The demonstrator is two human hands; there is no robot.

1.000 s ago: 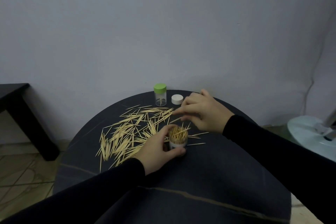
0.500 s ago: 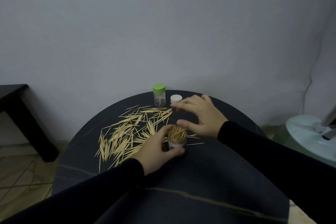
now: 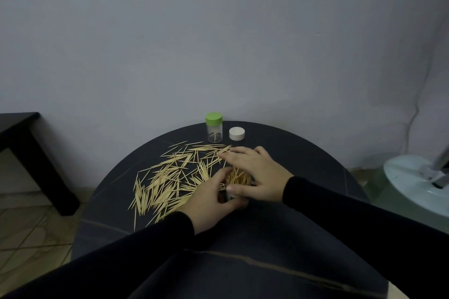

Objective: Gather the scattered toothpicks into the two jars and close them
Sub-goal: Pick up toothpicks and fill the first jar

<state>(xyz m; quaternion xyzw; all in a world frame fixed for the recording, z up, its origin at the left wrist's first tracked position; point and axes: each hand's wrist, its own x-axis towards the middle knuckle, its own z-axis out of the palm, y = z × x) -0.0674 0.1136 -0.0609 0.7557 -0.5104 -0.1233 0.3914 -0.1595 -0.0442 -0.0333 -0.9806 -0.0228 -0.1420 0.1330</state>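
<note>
An open jar [image 3: 239, 181] packed with upright toothpicks stands near the middle of the round dark table [image 3: 267, 238]. My left hand [image 3: 211, 199] grips its side, fingers curled round it. My right hand [image 3: 255, 172] lies flat over the jar's far and right side, fingers straight and stretched left onto the loose toothpicks, thumb against the jar wall. Scattered toothpicks [image 3: 170, 177] cover the table to the left. A second clear jar with a green lid [image 3: 214, 127] stands closed at the far edge, nearly empty. A white lid [image 3: 237, 133] lies next to it.
A grey wall rises just behind the table. A low dark side table [image 3: 26, 153] stands at the left over a tiled floor. A pale round fan base [image 3: 418, 184] sits at the right, close to the table's rim.
My right hand has dropped from a pinching pose above the pile to lie spread over the jar's top and far side. The left hand kept its grip on the jar.
</note>
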